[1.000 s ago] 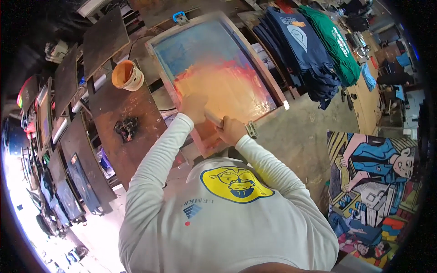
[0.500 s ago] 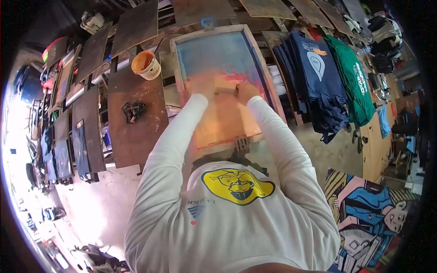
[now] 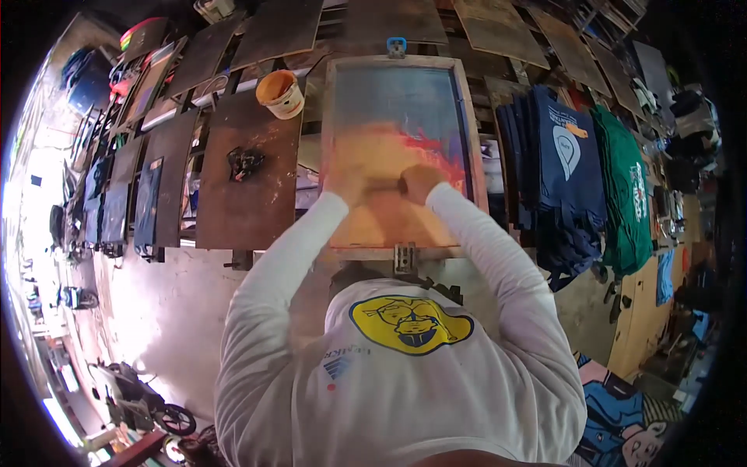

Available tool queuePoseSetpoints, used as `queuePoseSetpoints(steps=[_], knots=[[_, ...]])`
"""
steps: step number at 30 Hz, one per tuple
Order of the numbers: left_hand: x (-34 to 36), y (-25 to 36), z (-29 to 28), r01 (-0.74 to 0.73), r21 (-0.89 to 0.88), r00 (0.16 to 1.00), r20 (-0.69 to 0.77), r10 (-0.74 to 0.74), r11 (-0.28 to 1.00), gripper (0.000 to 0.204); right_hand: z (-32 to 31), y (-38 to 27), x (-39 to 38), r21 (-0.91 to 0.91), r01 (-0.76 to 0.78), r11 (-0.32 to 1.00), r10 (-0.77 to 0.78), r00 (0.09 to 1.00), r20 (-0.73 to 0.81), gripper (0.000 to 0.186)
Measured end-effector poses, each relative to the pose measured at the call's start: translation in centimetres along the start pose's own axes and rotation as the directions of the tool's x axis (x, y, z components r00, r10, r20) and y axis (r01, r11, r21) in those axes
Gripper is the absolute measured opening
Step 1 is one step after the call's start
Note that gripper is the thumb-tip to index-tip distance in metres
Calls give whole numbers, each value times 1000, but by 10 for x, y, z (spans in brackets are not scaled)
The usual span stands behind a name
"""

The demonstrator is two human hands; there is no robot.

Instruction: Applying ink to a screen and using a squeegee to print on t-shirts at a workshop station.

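Observation:
My left hand (image 3: 350, 185), blurred by motion, and my right hand (image 3: 417, 181) are closed on a squeegee (image 3: 387, 184) lying across a screen mesh (image 3: 393, 101), over the orange ink in its lower half. Blue-grey mesh shows above, with red streaks along the right. A wooden frame (image 3: 459, 86) borders the screen, with a blue-handled clamp (image 3: 397, 47) at the far edge and a metal clamp (image 3: 405, 258) at the near edge.
An orange-stained bucket (image 3: 278, 101) and a dark crumpled lump (image 3: 243, 163) sit on the board left of the screen. Navy shirts (image 3: 564, 202) and green shirts (image 3: 622, 202) are stacked to the right. More boards (image 3: 272, 27) surround these. A motorcycle (image 3: 159, 409) stands lower left.
The squeegee in both hands moved up the screen from near its lower left, then slightly back toward me. My view has turned, so the screen now appears straight rather than tilted.

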State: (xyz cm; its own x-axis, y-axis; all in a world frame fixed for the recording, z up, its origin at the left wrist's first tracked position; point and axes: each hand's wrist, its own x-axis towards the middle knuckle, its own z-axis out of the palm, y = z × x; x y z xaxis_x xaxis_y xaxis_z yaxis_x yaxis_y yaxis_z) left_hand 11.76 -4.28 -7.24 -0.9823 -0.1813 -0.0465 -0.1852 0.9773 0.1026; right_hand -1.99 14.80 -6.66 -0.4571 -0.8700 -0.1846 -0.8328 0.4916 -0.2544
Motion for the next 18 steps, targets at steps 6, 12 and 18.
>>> queuePoseSetpoints(steps=[6, 12, 18], knots=[[99, -36, -15, 158, -120, 987, 38, -154, 980, 58, -29, 20, 89, -33, -139, 990, 136, 987, -87, 26], [109, -49, 29, 70, 119, 991, 107, -83, 990, 73, -12, 18, 90, -10, -220, 976, 219, 974, -56, 29], [47, -28, 34, 5, 244, 989, -143, 31, 970, 59, 8, 2, 37, -109, -118, 987, 105, 987, -121, 29]])
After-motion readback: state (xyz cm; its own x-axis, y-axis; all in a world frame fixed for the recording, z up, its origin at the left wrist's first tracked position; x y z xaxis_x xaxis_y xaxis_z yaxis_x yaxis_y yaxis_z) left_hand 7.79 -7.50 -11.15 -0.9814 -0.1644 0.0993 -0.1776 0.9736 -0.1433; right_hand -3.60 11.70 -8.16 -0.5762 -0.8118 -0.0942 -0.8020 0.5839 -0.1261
